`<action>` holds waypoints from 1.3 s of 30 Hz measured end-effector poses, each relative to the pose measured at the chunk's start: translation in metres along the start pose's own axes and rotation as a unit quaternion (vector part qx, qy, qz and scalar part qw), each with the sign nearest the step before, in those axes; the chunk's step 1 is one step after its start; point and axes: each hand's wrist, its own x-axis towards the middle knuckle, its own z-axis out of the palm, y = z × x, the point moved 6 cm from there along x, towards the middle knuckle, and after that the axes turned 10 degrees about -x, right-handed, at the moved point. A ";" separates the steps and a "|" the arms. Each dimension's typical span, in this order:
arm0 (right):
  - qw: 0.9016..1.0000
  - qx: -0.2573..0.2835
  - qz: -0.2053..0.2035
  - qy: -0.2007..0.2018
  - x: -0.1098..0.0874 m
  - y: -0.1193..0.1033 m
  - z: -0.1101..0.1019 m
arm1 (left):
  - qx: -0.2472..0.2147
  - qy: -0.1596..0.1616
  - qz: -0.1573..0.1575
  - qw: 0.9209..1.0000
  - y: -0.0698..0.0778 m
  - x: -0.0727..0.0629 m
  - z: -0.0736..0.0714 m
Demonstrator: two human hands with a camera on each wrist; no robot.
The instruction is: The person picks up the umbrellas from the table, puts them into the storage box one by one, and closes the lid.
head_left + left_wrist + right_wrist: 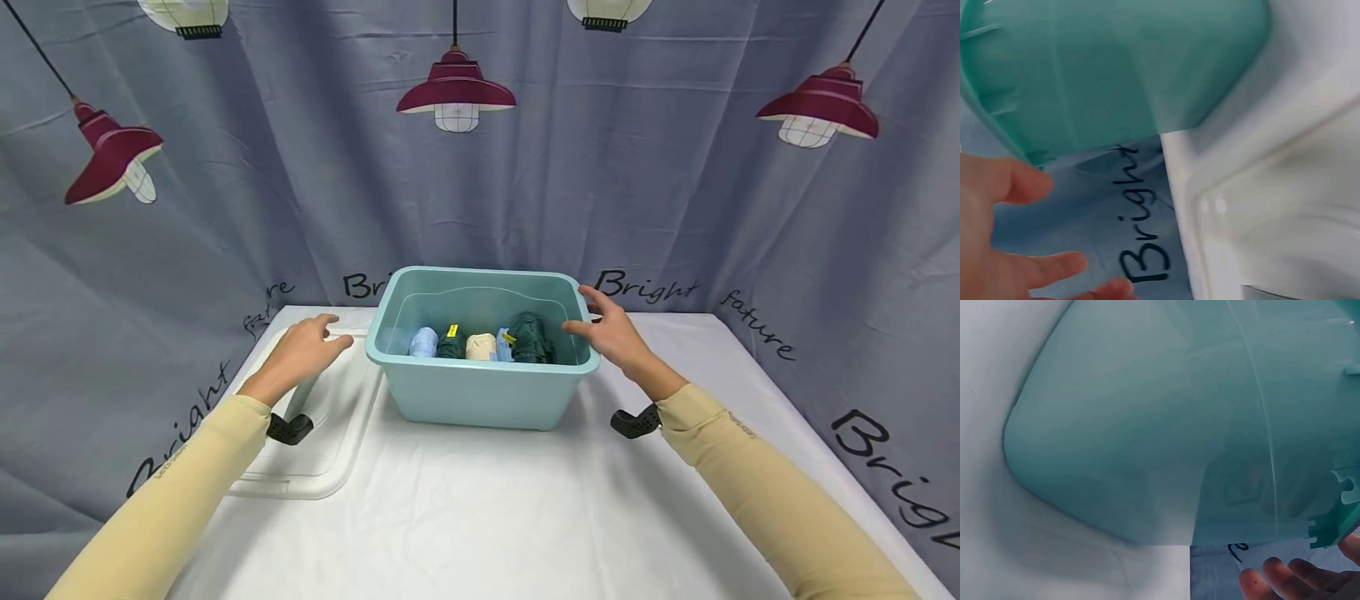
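Note:
A light teal plastic bin (480, 398) stands on the table with several balls of yarn inside: a light blue ball (423, 342), a cream ball (481, 347), and a larger dark green ball (529, 340) among them. My right hand (609, 332) is at the bin's right rim, thumb over the rim and fingers spread outside it; in the right wrist view its fingers (1285, 575) are loosely extended close to the rim. Left of the bin, my left hand (303, 354) hovers above a white lid (330, 467), fingers spread and holding nothing.
The lid lies flat on the white-covered table (480, 517), right beside the bin. Grey curtains (480, 200) printed with lamps and lettering hang behind and along both sides. Each wrist wears a black camera mount, such as the right mount (635, 422).

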 end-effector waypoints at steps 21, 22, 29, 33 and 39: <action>1.000 0.011 -0.002 0.012 0.002 -0.002 0.001 | -0.092 -0.108 -0.145 0.979 -0.071 -0.014 0.018; 1.000 0.010 -0.002 0.012 0.002 -0.002 0.001 | -0.099 -0.115 -0.155 0.976 -0.074 -0.015 0.020; 1.000 0.013 0.001 0.011 0.001 0.001 0.003 | -0.117 -0.129 -0.178 0.968 -0.085 -0.018 0.025; 1.000 0.016 0.001 0.012 0.000 0.002 0.003 | -0.100 -0.126 -0.173 0.972 -0.087 -0.017 0.025; 1.000 0.017 0.000 0.015 -0.001 0.002 0.001 | -0.095 -0.126 -0.173 0.972 -0.093 -0.012 0.031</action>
